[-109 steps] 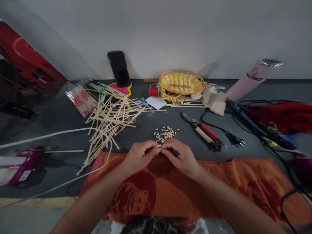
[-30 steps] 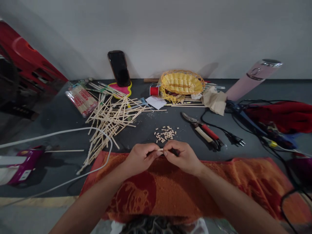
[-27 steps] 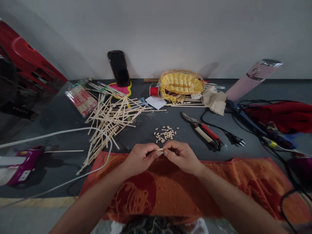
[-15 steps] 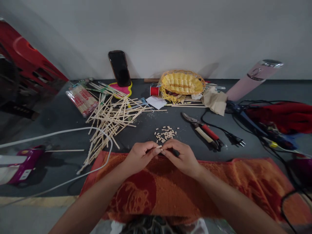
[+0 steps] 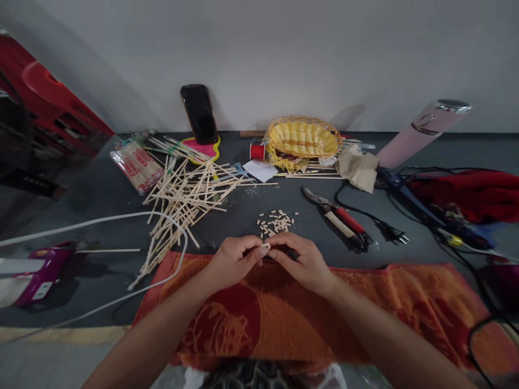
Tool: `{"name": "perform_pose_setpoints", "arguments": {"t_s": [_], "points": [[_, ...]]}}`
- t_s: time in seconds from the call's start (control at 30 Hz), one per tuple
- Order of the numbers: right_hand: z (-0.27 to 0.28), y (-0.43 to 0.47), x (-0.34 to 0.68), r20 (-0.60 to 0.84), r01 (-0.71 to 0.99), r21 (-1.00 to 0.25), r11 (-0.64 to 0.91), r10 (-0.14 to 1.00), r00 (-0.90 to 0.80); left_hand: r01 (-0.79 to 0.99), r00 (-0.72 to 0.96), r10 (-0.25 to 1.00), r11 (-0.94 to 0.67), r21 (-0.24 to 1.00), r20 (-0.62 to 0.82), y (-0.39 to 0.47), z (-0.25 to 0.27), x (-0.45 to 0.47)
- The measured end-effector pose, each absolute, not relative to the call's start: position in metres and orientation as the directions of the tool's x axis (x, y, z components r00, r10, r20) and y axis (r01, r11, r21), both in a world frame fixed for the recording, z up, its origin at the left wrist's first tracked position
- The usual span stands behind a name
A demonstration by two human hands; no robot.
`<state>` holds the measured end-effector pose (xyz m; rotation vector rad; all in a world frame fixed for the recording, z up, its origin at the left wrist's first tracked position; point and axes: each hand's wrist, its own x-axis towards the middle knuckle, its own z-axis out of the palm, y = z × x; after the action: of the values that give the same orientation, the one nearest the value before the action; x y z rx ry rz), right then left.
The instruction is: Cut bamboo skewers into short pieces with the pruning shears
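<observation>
Between my two hands sit small cut pieces of wooden stick [image 5: 265, 246], pinched at the fingertips. My left hand [image 5: 239, 259] is closed on them with thumb and forefinger. From the other side, the fingertips of my right hand [image 5: 300, 258] press together against the same pieces; how many there are I cannot make out. Just beyond the hands lies a loose pile of short stick pieces [image 5: 278, 220] on the dark table [image 5: 243, 216]. Under my wrists is an orange and red towel [image 5: 292, 319].
Long thin wooden sticks [image 5: 182, 197] lie heaped at left, near a purple glue gun [image 5: 44, 275] with a white cable. Pruning shears [image 5: 338, 216] and a black plug [image 5: 391, 231] are at right. A yellow basket [image 5: 304, 139], red thread spool [image 5: 257, 152], phone [image 5: 199, 114] and pink flask [image 5: 424, 132] stand behind.
The piece at my fingertips has turned slightly, its end now showing more toward me. Both hands stay almost in the same place, and the things around them have not moved.
</observation>
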<state>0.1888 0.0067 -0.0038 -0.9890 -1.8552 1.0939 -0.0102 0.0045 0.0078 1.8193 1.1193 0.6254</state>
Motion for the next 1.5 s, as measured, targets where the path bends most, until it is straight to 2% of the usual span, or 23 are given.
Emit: {"name": "perform_pose_setpoints", "arguments": {"t_s": [0.3, 0.5, 0.87, 1.1, 1.33, 1.5], "points": [[-0.0065, 0.0064, 0.187, 0.212, 0.236, -0.918, 0.318, 0.898, -0.386, 0.461, 0.432, 0.902, -0.218, 0.86, -0.003, 0.0049, 0.0073, -0.0096], [-0.0069, 0.0085, 0.1872, 0.353, 0.201, -0.875, 0.441, 0.864, -0.359, 0.353, 0.478, 0.877, -0.133, 0.926, -0.056, 0.0058, 0.0107, -0.0091], [-0.0046, 0.0069, 0.1917, 0.398, 0.262, -0.803, 0.536, 0.808, -0.435, 0.368, 0.469, 0.878, -0.093, 0.925, -0.098, 0.0071, 0.0099, -0.011], [-0.0033, 0.0068, 0.1902, 0.397, 0.264, -0.813, 0.518, 0.827, -0.398, 0.368, 0.478, 0.874, -0.108, 0.924, -0.088, 0.0068, 0.0097, -0.0114], [-0.004, 0.0087, 0.1915, 0.302, 0.289, -0.849, 0.442, 0.855, -0.42, 0.411, 0.455, 0.889, -0.157, 0.898, -0.053, 0.0066, 0.0085, -0.0106], [-0.0057, 0.0093, 0.1914, 0.278, 0.328, -0.854, 0.403, 0.888, -0.366, 0.359, 0.401, 0.914, -0.089, 0.929, -0.067, 0.0058, 0.0072, -0.0092]]}}
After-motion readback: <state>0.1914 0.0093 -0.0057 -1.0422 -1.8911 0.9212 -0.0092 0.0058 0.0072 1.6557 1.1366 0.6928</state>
